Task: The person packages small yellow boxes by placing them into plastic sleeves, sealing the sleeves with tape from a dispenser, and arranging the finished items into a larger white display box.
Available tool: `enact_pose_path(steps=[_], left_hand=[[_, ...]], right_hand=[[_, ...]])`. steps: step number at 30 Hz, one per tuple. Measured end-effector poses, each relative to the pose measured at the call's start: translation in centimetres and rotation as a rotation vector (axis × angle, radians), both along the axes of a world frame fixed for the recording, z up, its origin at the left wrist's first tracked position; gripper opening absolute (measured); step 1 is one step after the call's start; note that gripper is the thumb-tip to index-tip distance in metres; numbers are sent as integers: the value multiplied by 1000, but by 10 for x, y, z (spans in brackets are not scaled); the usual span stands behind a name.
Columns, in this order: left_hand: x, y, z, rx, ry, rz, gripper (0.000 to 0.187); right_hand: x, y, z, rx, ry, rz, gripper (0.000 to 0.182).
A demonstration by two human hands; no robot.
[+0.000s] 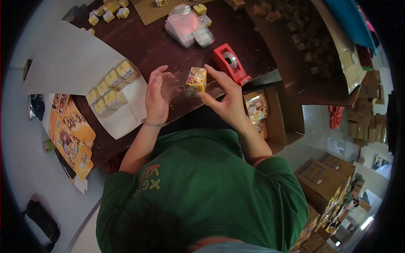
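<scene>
My right hand point(228, 95) pinches a small yellow printed box point(197, 76) between thumb and fingers, above the table's front edge. Clear plastic film point(176, 79), which looks like a bag, stretches from the box towards my left hand point(157, 99). The left fingers are curled at the film's other end and seem to grip it; the exact contact is blurred. A red tape dispenser point(231, 63) with a clear roll stands just beyond my right hand. Farther back lies a pile of clear plastic bags point(185, 27).
Several small yellow boxes point(113, 80) sit in a white open carton point(120, 126) on the left. Others point(108, 16) lie at the back. On the right, a large cardboard box point(270, 46) holds many small brown boxes. Printed display boxes point(255, 105) fill a carton below.
</scene>
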State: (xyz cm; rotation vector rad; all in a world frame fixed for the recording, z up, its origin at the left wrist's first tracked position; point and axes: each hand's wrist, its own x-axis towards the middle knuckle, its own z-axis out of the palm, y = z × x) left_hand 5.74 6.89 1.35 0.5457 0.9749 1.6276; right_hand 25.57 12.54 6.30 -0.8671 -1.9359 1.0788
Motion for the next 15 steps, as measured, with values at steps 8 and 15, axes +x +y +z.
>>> enact_pose_path(steps=[8,15], left_hand=[[-7,-15,0,-2,94,110,35],[-15,-18,-2,47,199,71,31]], right_hand=[[-7,-19,-11,-1,-26,20,67],[-15,-19,-22,48,-33,-20,67]])
